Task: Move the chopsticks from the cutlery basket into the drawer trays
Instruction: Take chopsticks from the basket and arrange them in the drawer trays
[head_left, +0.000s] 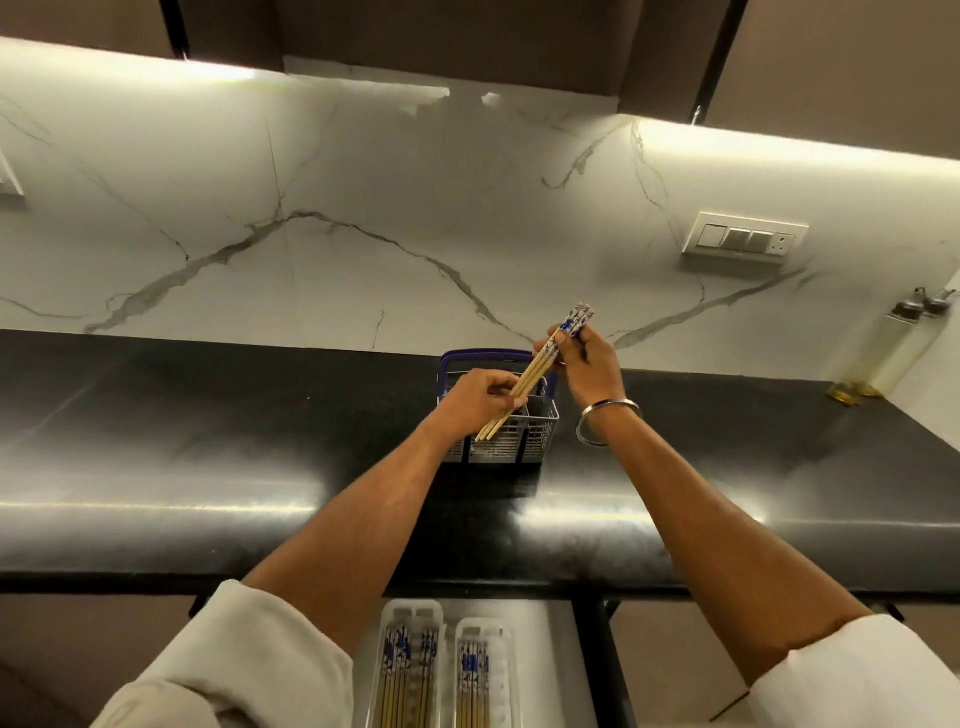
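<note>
A grey mesh cutlery basket (540, 434) with a blue handle stands on the black counter. Above it, a bundle of bamboo chopsticks (537, 371) with blue-and-white patterned tops slants up to the right. My left hand (480, 397) grips the bundle near its plain tips. My right hand (592, 364) pinches it near the patterned tops. Below the counter edge an open drawer holds two white trays, a left tray (387, 613) and a right tray (506, 631), each with several chopsticks lying lengthwise. What else is inside the basket is hidden by my left hand.
The black counter (208, 467) runs the full width under a marbled white backsplash. Two oil bottles (893, 348) stand at the far right by the wall. A switch plate (743, 239) is on the backsplash. A metal bangle (608, 415) circles my right wrist.
</note>
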